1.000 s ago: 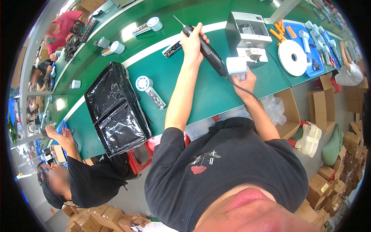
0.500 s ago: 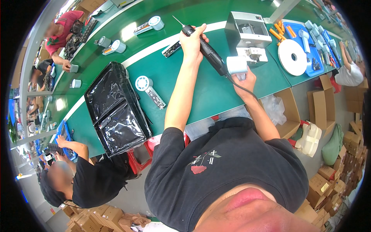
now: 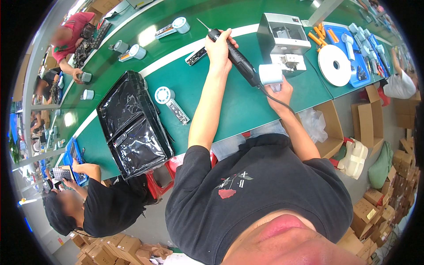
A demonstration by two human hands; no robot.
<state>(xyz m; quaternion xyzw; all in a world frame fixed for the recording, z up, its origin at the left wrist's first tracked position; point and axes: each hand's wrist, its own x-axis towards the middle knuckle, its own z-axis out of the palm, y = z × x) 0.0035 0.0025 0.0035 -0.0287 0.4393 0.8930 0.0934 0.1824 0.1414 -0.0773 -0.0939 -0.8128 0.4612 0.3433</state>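
The black electric screwdriver lies slanted above the green worktop, its thin bit pointing toward ten o'clock and its cord trailing off toward four o'clock. The left hand wraps the front of the barrel, fingers closed round it, a grip that looks meant to steer the tip. At the tool's rear end sits a small white cylindrical piece, and the right hand is under and behind it, fingers curled up against it; how firmly they clamp it cannot be told, since the piece hides them. Held so, the piece stays just off the worktop, within reach of the tool.

At one o'clock from the hands stands a grey box-shaped machine, near enough to feed from. Further toward two o'clock lies a white disc against a blue tray. At nine o'clock a white fan-like part on a handle lies flat, and beyond it a black plastic-lined tray. At seven o'clock, a co-worker in black bends over another blue tray.
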